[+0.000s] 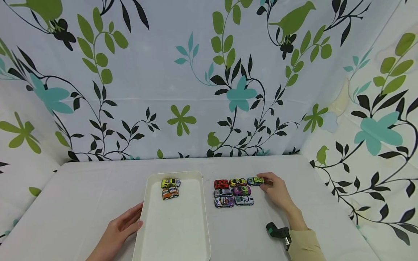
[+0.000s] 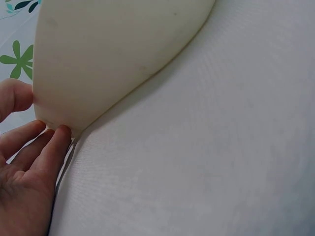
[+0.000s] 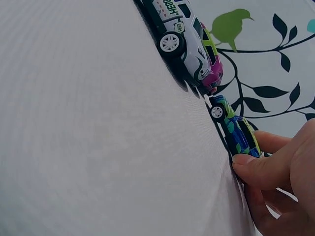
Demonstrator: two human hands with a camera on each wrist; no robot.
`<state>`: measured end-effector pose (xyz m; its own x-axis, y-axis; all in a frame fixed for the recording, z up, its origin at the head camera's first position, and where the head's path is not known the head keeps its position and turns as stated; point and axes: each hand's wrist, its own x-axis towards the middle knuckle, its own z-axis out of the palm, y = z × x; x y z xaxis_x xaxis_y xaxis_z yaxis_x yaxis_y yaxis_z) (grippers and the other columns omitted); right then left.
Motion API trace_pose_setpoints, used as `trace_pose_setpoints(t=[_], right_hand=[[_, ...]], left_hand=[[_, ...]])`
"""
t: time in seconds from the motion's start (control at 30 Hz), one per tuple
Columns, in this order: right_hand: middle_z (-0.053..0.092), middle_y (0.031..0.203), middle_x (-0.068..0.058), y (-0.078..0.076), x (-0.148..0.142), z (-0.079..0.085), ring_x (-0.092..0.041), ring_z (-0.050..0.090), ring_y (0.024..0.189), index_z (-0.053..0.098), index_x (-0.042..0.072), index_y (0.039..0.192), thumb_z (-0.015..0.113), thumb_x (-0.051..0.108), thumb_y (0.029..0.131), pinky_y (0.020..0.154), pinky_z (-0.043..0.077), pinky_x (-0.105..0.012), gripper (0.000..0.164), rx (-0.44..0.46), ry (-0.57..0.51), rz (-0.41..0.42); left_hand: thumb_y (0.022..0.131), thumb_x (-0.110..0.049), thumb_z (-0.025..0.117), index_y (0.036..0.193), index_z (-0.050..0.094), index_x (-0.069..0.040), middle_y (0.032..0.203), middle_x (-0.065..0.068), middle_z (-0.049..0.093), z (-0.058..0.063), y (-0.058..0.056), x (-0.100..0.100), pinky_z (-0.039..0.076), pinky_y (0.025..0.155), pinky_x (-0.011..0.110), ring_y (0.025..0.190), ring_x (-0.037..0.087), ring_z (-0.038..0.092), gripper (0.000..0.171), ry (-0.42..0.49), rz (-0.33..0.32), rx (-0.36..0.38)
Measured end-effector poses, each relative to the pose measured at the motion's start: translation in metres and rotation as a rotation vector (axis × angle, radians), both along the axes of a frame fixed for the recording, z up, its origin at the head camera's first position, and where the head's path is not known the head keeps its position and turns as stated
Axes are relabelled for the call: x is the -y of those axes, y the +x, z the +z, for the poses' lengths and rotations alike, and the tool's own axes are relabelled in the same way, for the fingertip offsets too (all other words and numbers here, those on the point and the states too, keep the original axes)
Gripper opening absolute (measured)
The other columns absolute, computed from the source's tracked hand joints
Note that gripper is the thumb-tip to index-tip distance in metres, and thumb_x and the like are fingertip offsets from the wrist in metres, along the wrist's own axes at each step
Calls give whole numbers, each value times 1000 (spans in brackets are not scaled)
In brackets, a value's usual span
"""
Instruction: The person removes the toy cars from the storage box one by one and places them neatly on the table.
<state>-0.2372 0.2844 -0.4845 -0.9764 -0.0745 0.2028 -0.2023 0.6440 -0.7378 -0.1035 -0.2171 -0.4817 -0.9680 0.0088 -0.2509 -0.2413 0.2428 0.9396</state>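
Note:
My right hand point(image 1: 277, 189) pinches the rear of a blue-and-green toy car point(image 1: 254, 181) between thumb and fingers; the right wrist view shows this car point(image 3: 238, 129) low at the tabletop. It sits at the right end of the back row, beside a yellow toy car point(image 1: 238, 182) and a red toy car point(image 1: 221, 184). My left hand point(image 1: 119, 227) touches the left side of a white tray point(image 1: 176, 232), its fingertips against the outer wall. Inside the tray, near the far end, lie a yellow toy car point(image 1: 170, 183) and an orange toy car point(image 1: 170, 193).
Closer to me in the group are a magenta car point(image 1: 241, 190), a silver-and-black car point(image 1: 223, 193), a purple car point(image 1: 224, 202) and a white car point(image 1: 244, 200). A black-and-green device point(image 1: 277, 231) is by my right sleeve point(image 1: 305, 244). Leaf-patterned cloth point(image 1: 147, 72) hangs behind the table.

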Motion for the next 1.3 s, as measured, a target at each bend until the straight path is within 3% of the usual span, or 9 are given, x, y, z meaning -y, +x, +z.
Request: trace_pose_setpoints(t=[0.23,0.5,0.63,0.73,0.9,1.03,1.1,1.3], right_hand=[[61,130,-19,1,-2,6,-40,60,120,65,1,125,67,-13,83,102,52,-49,44,16,-15,17],[54,135,-20,2,2,21,-40,52,125,64,1,127,70,-9,83,102,51,-53,46,-20,24,12],[52,137,-20,4,14,38,-40,49,127,65,1,125,72,-6,84,102,50,-57,42,-101,46,32],[53,135,-20,10,28,54,-40,50,126,66,0,124,74,-4,85,101,49,-59,40,-149,41,54],[58,132,-15,20,62,75,-37,57,117,67,3,123,77,0,84,97,52,-56,40,-210,42,113],[61,129,-12,27,95,88,-34,61,111,68,5,122,77,4,86,93,54,-52,38,-236,17,170],[63,126,-10,28,112,91,-33,62,109,68,6,122,77,5,86,93,55,-50,37,-245,-2,198],[66,120,-10,27,159,91,-29,64,107,68,7,124,74,6,89,95,55,-46,35,-220,-78,276]], left_hand=[[96,-31,68,154,37,-6,157,15,39,-1,1,0,53,100,29,139,22,44,70,10,4,13],[95,-33,69,154,38,-8,156,13,40,0,1,1,53,100,26,124,-6,48,71,33,5,5],[95,-32,68,153,38,-7,156,15,40,0,2,1,53,100,27,129,3,50,71,21,0,-6],[95,-32,69,153,38,-7,156,15,41,0,2,2,53,100,27,133,10,48,70,17,6,-8],[94,-32,69,153,39,-7,156,14,41,0,1,3,53,100,26,126,-2,48,71,25,16,-3],[94,-32,69,153,38,-7,156,15,40,0,1,4,53,100,28,131,5,48,71,29,13,-3],[94,-32,69,153,38,-7,157,14,40,-1,2,3,53,100,28,133,9,48,71,42,12,-1],[95,-28,69,153,39,-7,157,12,40,-2,2,1,53,99,25,130,5,49,69,79,6,-13]])
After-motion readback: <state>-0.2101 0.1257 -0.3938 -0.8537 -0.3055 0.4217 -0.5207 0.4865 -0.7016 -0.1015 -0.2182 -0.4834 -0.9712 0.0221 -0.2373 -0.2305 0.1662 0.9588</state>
